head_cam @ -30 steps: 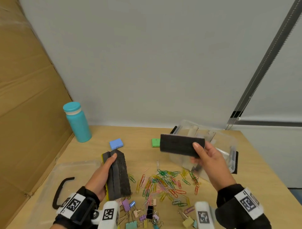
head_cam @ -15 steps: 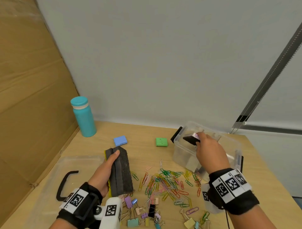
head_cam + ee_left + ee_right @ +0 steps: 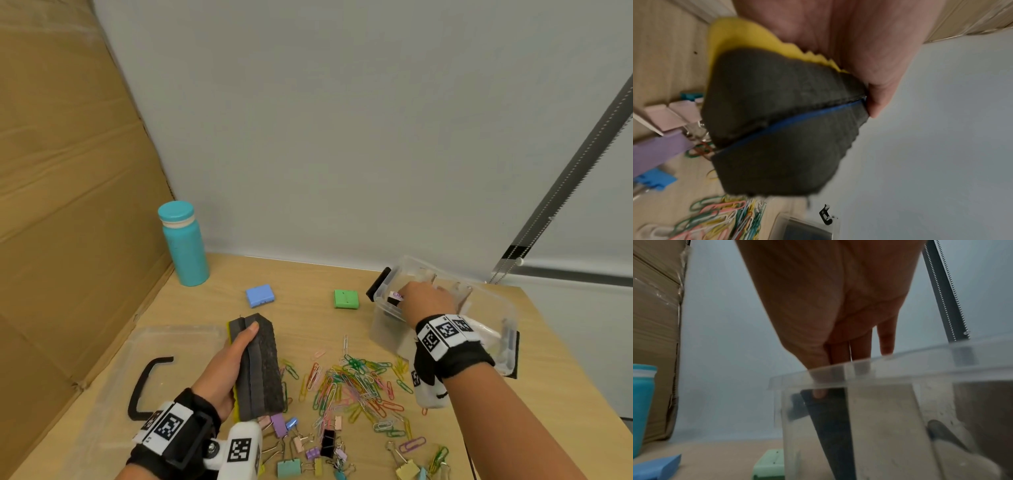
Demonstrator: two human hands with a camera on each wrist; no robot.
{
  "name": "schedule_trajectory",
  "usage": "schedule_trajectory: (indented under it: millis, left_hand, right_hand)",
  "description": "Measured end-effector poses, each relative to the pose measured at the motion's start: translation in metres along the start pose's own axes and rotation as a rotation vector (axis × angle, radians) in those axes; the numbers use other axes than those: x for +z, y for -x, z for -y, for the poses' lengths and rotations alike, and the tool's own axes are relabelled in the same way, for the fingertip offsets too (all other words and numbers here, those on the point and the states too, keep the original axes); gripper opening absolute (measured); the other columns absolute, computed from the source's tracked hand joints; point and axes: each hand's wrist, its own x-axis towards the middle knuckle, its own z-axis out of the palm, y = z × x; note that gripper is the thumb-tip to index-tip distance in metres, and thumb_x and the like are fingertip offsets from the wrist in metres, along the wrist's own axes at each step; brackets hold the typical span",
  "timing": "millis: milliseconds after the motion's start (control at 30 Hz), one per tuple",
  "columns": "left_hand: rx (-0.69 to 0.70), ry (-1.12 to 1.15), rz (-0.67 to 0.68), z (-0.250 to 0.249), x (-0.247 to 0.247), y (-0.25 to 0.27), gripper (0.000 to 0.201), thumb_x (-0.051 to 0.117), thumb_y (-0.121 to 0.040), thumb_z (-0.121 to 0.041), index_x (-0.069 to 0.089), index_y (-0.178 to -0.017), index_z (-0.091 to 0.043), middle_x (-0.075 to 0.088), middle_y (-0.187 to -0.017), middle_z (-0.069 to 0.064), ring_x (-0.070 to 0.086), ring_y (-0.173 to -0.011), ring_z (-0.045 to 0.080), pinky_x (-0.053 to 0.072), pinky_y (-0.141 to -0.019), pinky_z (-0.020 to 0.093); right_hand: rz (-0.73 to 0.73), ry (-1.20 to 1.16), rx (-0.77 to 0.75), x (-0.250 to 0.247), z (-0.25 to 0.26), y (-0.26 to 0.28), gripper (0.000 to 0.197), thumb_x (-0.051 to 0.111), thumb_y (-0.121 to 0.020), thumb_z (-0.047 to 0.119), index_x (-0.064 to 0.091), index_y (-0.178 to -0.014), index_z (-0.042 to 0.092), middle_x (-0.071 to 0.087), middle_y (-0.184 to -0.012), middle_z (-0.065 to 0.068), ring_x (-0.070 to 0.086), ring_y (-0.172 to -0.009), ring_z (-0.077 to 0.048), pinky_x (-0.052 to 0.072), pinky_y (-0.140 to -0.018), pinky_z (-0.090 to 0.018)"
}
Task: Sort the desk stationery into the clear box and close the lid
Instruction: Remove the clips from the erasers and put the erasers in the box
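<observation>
My left hand grips two dark felt board erasers stacked side by side, thumb across their top; the left wrist view shows their yellow and blue foam backs. My right hand reaches into the clear box at the right and pinches a third dark eraser standing on edge inside it. Through the box wall in the right wrist view, that eraser hangs from my thumb and fingers.
The clear lid with a black handle lies at the left. Coloured paper clips and binder clips are scattered in front. A blue block, a green block and a teal bottle stand farther back, beside a cardboard wall.
My right hand carried its eraser from above the paper clips over to the clear box and lowered it inside. The left hand kept hold of its two erasers.
</observation>
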Motion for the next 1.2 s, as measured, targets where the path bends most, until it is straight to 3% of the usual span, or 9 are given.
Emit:
schedule_trajectory:
  millis: [100,200,300,433,567,733,867,1067,1200]
  left_hand:
    - [0.004,0.001,0.005,0.0,-0.002,0.0,0.039,0.052,-0.09,-0.045,0.062,-0.1,-0.009,0.067,-0.086,0.018,0.063,-0.077,0.031,0.051,-0.07,0.039]
    - [0.004,-0.016,0.008,0.0,-0.001,-0.001,0.04,0.053,-0.089,-0.045,0.063,-0.1,-0.007,0.068,-0.083,0.018,0.064,-0.076,0.032,0.052,-0.07,0.039]
    - [0.015,-0.04,0.009,-0.001,0.001,-0.002,0.041,0.054,-0.088,-0.045,0.064,-0.103,-0.008,0.071,-0.082,0.017,0.065,-0.078,0.032,0.052,-0.07,0.039]
    - [0.061,-0.057,0.054,-0.002,0.007,-0.001,0.048,0.062,-0.082,-0.046,0.059,-0.118,-0.014,0.068,-0.108,0.02,0.065,-0.096,0.034,0.053,-0.084,0.044]
    - [0.119,-0.077,0.125,0.002,0.021,-0.001,0.063,0.077,-0.071,-0.045,0.055,-0.123,-0.018,0.066,-0.115,0.017,0.064,-0.105,0.032,0.052,-0.089,0.044]
    - [0.182,-0.178,0.135,0.003,0.047,0.002,0.046,0.066,-0.081,-0.035,0.049,-0.121,-0.02,0.064,-0.113,0.016,0.067,-0.092,0.025,0.057,-0.064,0.03]
    - [0.193,-0.2,0.09,-0.001,0.051,-0.001,0.043,0.067,-0.082,-0.038,0.049,-0.117,-0.021,0.069,-0.105,0.011,0.07,-0.091,0.024,0.058,-0.069,0.036]
    - [0.193,-0.232,0.121,-0.001,0.054,-0.001,0.039,0.065,-0.085,-0.034,0.048,-0.119,-0.023,0.067,-0.108,0.01,0.07,-0.088,0.02,0.056,-0.061,0.03]
    - [0.172,-0.178,0.113,-0.001,0.049,-0.002,0.043,0.067,-0.078,-0.042,0.051,-0.115,-0.027,0.062,-0.114,0.011,0.07,-0.085,0.026,0.058,-0.075,0.043]
  right_hand:
    - [0.172,-0.033,-0.056,0.005,-0.004,-0.007,0.035,0.036,-0.098,0.021,0.057,-0.124,0.026,0.062,-0.125,0.0,0.053,-0.12,-0.02,0.009,-0.118,-0.049]
    - [0.158,-0.13,-0.114,0.005,-0.009,-0.003,0.036,0.033,-0.098,0.02,0.061,-0.119,0.029,0.063,-0.121,0.002,0.054,-0.118,-0.019,0.006,-0.118,-0.051]
    - [-0.078,-0.335,-0.144,0.004,-0.012,0.018,0.034,0.033,-0.099,0.023,0.063,-0.114,0.029,0.067,-0.115,0.006,0.059,-0.109,-0.014,0.012,-0.119,-0.046]
    - [-0.404,-0.488,-0.34,0.015,-0.008,0.058,0.03,0.039,-0.095,0.026,0.063,-0.114,0.028,0.065,-0.115,0.011,0.057,-0.107,-0.006,0.037,-0.109,-0.039]
    - [-0.305,-0.495,-0.59,0.026,0.009,0.096,0.034,0.037,-0.095,0.038,0.054,-0.124,0.034,0.056,-0.125,0.017,0.046,-0.115,0.005,0.043,-0.103,-0.026]
    - [-0.206,-0.369,-0.878,0.028,0.03,0.125,0.057,0.043,-0.089,0.042,0.028,-0.143,0.031,0.034,-0.15,0.008,0.052,-0.115,-0.01,0.054,-0.084,-0.028]
    - [-0.123,-0.297,-1.013,0.034,0.035,0.132,0.076,0.046,-0.077,0.027,0.013,-0.144,0.04,0.002,-0.16,0.005,0.05,-0.113,-0.022,0.055,-0.069,-0.034]
    - [-0.359,-0.087,-1.088,0.036,0.037,0.126,0.051,0.069,-0.076,0.031,0.046,-0.121,0.031,0.033,-0.15,-0.001,0.054,-0.109,-0.015,0.053,-0.055,-0.02]
    - [-0.474,-0.039,-1.129,0.035,0.024,0.116,0.04,0.07,-0.076,0.022,0.049,-0.11,0.025,0.054,-0.131,-0.003,0.06,-0.101,-0.017,0.056,-0.057,-0.022]
